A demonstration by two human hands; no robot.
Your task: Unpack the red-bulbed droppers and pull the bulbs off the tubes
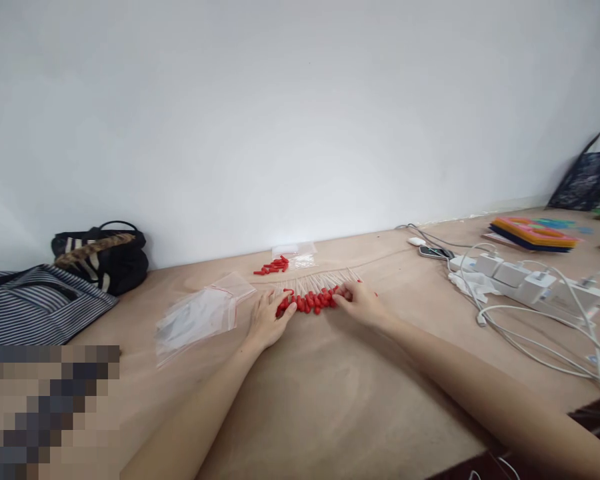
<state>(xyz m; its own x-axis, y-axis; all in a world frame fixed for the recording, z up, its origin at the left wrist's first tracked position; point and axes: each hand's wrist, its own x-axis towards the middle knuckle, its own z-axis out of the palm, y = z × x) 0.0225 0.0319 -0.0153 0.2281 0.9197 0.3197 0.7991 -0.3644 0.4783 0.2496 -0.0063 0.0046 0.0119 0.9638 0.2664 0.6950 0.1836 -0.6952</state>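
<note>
A row of thin white sticks with red ends lies fanned out on the brown table, red ends toward me. At the left end of the row, my left hand rests with its fingers apart, its thumb touching the red ends. My right hand has its thumb and fingertips pinched together over the right end, on a red-ended stick mostly hidden by the fingers. Behind the row, a small pile of loose red pieces lies beside a clear plastic bag.
Clear zip bags lie left of my left hand. A striped bag and a black bag sit at the far left. To the right are a power strip with white chargers, tangled white cables and stacked coloured foam sheets.
</note>
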